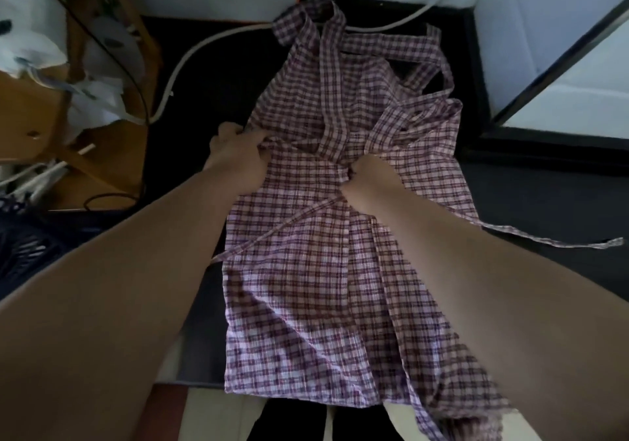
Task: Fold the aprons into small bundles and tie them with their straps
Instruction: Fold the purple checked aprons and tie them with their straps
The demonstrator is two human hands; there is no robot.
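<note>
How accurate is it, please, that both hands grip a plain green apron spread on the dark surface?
Only the fabric is wrong: the head view shows a purple-and-white checked apron. The left hand and right hand do grip it on the dark surface.

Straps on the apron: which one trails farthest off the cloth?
The thin strap on the right, stretched out sideways across the dark surface. The rest lie mostly on the checked apron itself.
</note>
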